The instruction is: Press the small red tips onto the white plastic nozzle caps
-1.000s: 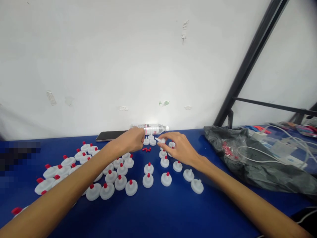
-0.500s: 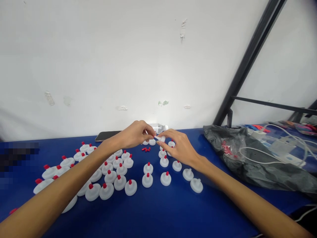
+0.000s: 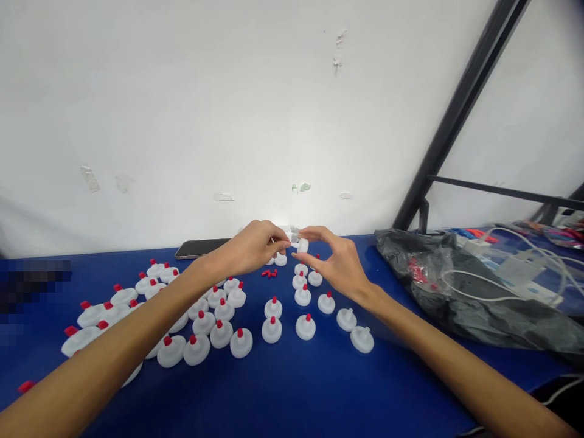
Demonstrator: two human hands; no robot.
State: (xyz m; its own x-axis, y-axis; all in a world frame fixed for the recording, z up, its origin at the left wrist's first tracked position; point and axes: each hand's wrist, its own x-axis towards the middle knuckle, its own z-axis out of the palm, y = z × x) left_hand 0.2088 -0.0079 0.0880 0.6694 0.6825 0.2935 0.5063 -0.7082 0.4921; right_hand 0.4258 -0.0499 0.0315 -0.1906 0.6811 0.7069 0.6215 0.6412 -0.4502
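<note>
A white round nozzle lid (image 3: 302,246) is held on its side above the far part of the table. Thumb and fingers of my right hand (image 3: 338,261) grip its rim from the right. My left hand (image 3: 260,244) pinches at the end of its spout; the fingertips hide the small red cap that showed there half a second ago. Below lie several loose red caps (image 3: 269,274). Many white lids with red caps (image 3: 241,342) stand to the left and in the middle. Two white lids with bare spouts (image 3: 362,339) stand at the right.
A phone (image 3: 201,248) lies by the wall behind my left arm. A clear plastic bottle (image 3: 288,232) lies behind my hands. To the right, a dark plastic bag (image 3: 456,316) carries a white cable (image 3: 483,298) and a small bag of red parts (image 3: 422,271). A black metal frame (image 3: 449,128) leans there.
My hands have turned the held lid so its round side shows more. The red bit at my left fingertips is now hidden. The lids on the table stay put.
</note>
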